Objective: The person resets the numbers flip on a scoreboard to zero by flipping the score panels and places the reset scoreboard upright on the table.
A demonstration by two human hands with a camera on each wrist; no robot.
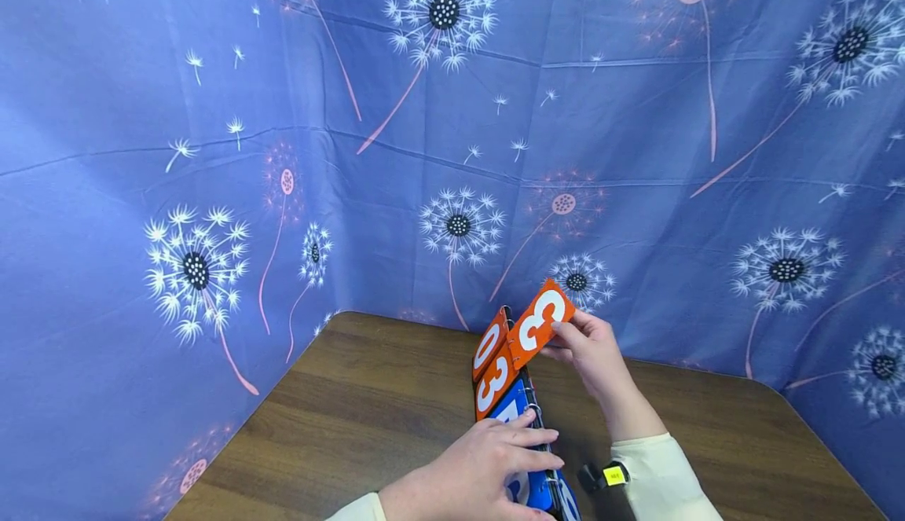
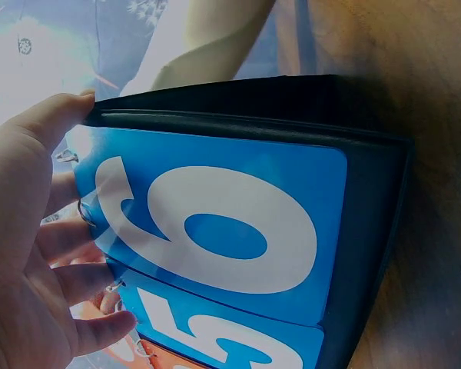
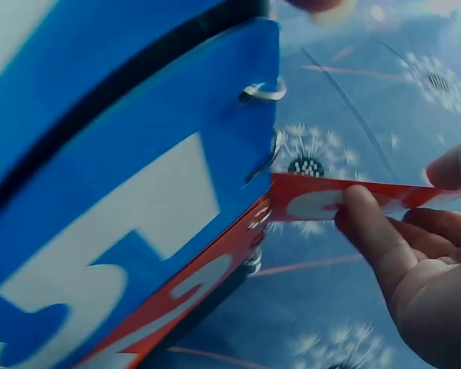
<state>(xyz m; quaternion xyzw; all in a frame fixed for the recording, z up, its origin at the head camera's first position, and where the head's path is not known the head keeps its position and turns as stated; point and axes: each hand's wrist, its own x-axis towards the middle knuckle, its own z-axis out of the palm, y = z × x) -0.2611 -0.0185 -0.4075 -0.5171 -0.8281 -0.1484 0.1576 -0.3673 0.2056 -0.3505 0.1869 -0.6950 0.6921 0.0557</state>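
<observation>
A flip scoreboard (image 2: 373,177) with a black cover stands on edge, its number cards hung on metal rings. In the head view, an orange 0 card (image 1: 489,346) and an orange 3 card (image 1: 495,387) lie at its far end; blue cards (image 2: 330,207) showing 6 and 5 fill the near end. My right hand (image 1: 597,356) pinches another orange card (image 1: 540,321) marked 3, lifted off the face and turned up over the ring edge. With the fingers spread across the ringed top edge and the thumb at the near corner, my left hand (image 1: 474,466) holds the scoreboard.
The scoreboard stands on a brown wooden table (image 1: 339,403). Blue cloth (image 1: 396,269) with dandelion prints hangs behind and at the sides. A black strap device with a yellow label (image 1: 615,475) sits at the right wrist.
</observation>
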